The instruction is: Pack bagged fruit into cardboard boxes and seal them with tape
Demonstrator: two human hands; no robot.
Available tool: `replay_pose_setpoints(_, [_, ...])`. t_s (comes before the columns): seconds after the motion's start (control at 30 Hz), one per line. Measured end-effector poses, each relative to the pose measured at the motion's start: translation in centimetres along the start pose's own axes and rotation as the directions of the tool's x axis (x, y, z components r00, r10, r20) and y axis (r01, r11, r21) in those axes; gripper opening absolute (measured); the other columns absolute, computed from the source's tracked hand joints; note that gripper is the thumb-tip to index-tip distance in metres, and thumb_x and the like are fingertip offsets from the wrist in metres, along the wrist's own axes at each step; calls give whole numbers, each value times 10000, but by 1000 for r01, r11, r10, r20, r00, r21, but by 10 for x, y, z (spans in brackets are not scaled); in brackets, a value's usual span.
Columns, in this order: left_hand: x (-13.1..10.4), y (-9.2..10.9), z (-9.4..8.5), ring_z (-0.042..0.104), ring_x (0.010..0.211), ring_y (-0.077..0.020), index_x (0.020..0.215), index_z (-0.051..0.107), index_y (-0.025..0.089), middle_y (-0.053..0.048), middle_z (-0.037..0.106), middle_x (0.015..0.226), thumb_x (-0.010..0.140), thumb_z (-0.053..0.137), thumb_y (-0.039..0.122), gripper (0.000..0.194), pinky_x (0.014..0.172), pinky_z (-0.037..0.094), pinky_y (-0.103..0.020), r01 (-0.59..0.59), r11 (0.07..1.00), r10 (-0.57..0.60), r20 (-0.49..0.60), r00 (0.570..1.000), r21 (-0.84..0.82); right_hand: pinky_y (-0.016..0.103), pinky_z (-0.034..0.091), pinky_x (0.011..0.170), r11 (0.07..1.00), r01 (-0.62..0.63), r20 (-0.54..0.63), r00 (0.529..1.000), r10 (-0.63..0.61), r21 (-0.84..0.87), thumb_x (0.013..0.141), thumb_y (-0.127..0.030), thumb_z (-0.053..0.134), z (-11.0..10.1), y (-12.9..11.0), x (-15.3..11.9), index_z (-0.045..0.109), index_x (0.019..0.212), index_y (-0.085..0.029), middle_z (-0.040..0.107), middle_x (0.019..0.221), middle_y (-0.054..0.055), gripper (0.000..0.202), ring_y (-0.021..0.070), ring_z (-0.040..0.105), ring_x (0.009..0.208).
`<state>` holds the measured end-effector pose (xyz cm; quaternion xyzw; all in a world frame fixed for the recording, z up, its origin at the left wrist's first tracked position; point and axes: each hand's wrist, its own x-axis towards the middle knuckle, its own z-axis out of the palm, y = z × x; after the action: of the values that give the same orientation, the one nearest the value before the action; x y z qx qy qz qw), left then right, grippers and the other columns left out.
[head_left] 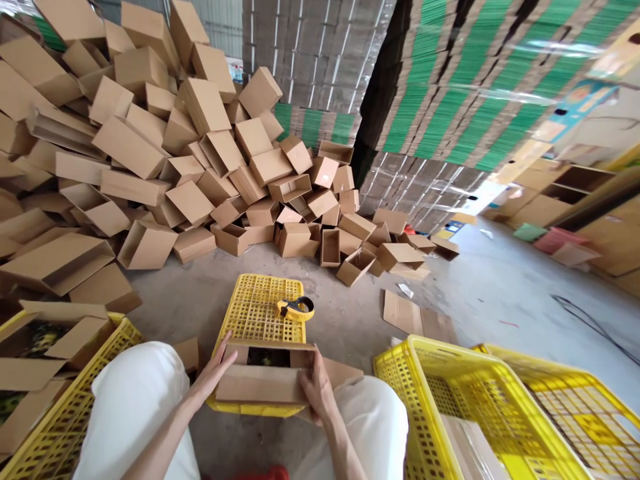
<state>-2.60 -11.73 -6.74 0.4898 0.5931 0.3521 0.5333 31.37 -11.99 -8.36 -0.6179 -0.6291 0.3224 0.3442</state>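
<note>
Between my knees, a small cardboard box (263, 385) rests on an upturned yellow plastic crate (260, 297). Its long front flap is partly folded over, and dark contents (269, 357) show through the gap; I cannot make out what they are. My left hand (219, 369) presses along the box's left end with fingers fairly straight. At the right end, my right hand (316, 383) grips the side and the flap, its fingers partly hidden. Just beyond the box, a yellow and black tape dispenser (296, 309) lies on the crate.
A yellow crate (131, 328) with open filled boxes stands at my left. Two more crates are at my right; the nearer crate (417, 347) holds a taped box (473, 443). A large pile of cardboard boxes (200, 167) rises ahead, before stacked flat cardboard (450, 87).
</note>
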Motion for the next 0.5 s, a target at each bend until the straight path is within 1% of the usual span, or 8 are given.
replay_pose_setpoints(0.07, [-4, 0, 2, 137, 1678, -274, 1741, 105, 309, -37, 144, 1823, 985, 538, 630, 929, 1362, 173, -459, -2, 1000, 2, 8, 1000, 15, 469, 419, 1265, 997, -9, -39, 999, 11, 73, 913, -251, 541, -2, -2, -1, 185, 1712, -174, 475, 1666, 160, 878, 281, 496, 1524])
replay_pose_setpoints(0.1, [-5, 0, 3, 141, 1678, -282, 1741, 100, 321, -29, 135, 1824, 973, 565, 605, 942, 1361, 176, -468, 1, 1000, -1, 9, 1000, 22, 463, 414, 1268, 996, 10, -51, 999, -6, 93, 947, -281, 526, -4, -4, -2, 167, 1719, -189, 434, 1697, 149, 857, 272, 474, 1541])
replay_pose_setpoints(0.13, [-5, -1, 3, 139, 1678, -287, 1741, 105, 327, -23, 126, 1824, 967, 574, 580, 939, 1361, 174, -474, 4, 1000, -4, 5, 1000, 26, 462, 394, 1280, 995, 36, -55, 998, -31, 94, 976, -318, 519, -6, -6, -3, 204, 1716, -202, 388, 1727, 136, 812, 271, 429, 1570])
replay_pose_setpoints(0.2, [-5, -3, 2, 134, 1679, -286, 1740, 126, 326, -15, 126, 1823, 965, 566, 534, 915, 1362, 169, -476, 16, 999, -16, -1, 1000, 27, 467, 347, 1307, 997, 65, -30, 998, -63, 46, 1014, -413, 527, -8, -9, -5, 388, 1660, -202, 322, 1760, 126, 694, 286, 344, 1613])
replay_pose_setpoints(0.27, [-3, -7, 1, 130, 1679, -281, 1741, 129, 315, -25, 146, 1818, 957, 571, 499, 919, 1361, 167, -479, 33, 999, -33, 8, 999, 22, 480, 340, 1313, 998, 47, 26, 999, -46, -38, 1037, -492, 518, -7, -8, -7, 546, 1570, -183, 318, 1758, 141, 617, 307, 343, 1612])
replay_pose_setpoints(0.33, [-1, -12, 1, 146, 1676, -294, 1742, 122, 310, -47, 173, 1812, 934, 610, 487, 960, 1357, 173, -505, 45, 999, -46, 27, 999, 19, 501, 358, 1305, 991, 50, 68, 997, -42, -127, 1050, -499, 501, -4, -6, -9, 575, 1552, -168, 333, 1748, 155, 606, 321, 358, 1604])
replay_pose_setpoints(0.4, [0, -18, 2, 174, 1672, -309, 1741, 124, 306, -66, 188, 1810, 912, 655, 501, 1004, 1352, 186, -525, 40, 999, -41, 30, 999, 15, 544, 376, 1293, 970, 103, 73, 993, -89, -221, 1036, -455, 522, 0, -6, -11, 566, 1560, -160, 371, 1729, 163, 603, 346, 364, 1599])
replay_pose_setpoints(0.5, [2, -26, 5, 244, 1659, -300, 1721, 232, 274, -91, 253, 1798, 917, 642, 586, 955, 1350, 219, -484, 0, 1000, 2, -77, 997, 26, 610, 435, 1234, 937, 145, -7, 988, -155, -318, 1004, -424, 560, 1, -13, -14, 630, 1500, -152, 496, 1647, 202, 570, 396, 480, 1519])
